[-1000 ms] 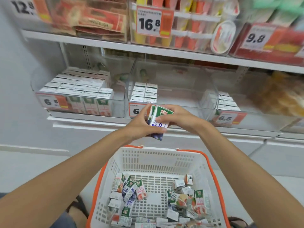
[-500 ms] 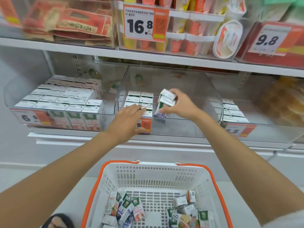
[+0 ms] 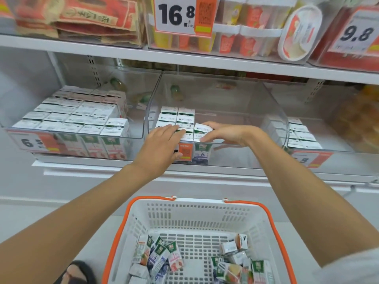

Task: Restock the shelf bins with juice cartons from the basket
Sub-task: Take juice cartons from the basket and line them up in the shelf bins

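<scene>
The clear middle shelf bin holds two short columns of white-topped juice cartons at its left side. My right hand reaches into the bin, and its fingers and thumb pinch the top of a juice carton that stands at the bin's front, just right of those columns. Fingers straight, my left hand lies flat on the front cartons, its thumb against the bin's front wall. Below stands the white basket with orange handles, with several loose cartons on its floor.
The left bin is packed with cartons. The right bin has a column of cartons along its left side. A shelf board with other goods and price tags runs just above the bins. A sandalled foot is left of the basket.
My right hand carried the carton from above the basket into the middle bin and lowered it to the front. My left hand let go and moved onto the stocked cartons.
</scene>
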The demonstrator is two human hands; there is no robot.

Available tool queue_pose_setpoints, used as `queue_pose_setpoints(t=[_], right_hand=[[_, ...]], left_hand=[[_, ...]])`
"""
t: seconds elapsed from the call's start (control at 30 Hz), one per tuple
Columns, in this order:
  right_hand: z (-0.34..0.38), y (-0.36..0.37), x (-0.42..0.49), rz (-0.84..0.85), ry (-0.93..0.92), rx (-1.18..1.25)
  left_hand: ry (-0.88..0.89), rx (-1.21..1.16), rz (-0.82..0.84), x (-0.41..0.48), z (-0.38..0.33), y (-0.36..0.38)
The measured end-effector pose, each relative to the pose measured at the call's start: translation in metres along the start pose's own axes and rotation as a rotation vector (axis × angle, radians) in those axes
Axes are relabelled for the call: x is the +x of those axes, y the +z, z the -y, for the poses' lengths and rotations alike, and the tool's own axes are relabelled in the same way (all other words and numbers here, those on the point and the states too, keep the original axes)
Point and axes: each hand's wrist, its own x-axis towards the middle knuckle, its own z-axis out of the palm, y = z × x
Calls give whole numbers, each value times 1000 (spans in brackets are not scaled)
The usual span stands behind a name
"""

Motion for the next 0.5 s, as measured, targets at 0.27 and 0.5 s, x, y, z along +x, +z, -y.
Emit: queue_pose_setpoints(t=[0.27,0.5], right_hand=[[15,15,-12,-154,-54,-189],[7,69,-38,-821,-508,-280]], left_hand=[[-56,-141,104,-4,-8,-25],[-90,-301,-144,-59,-12,-30]])
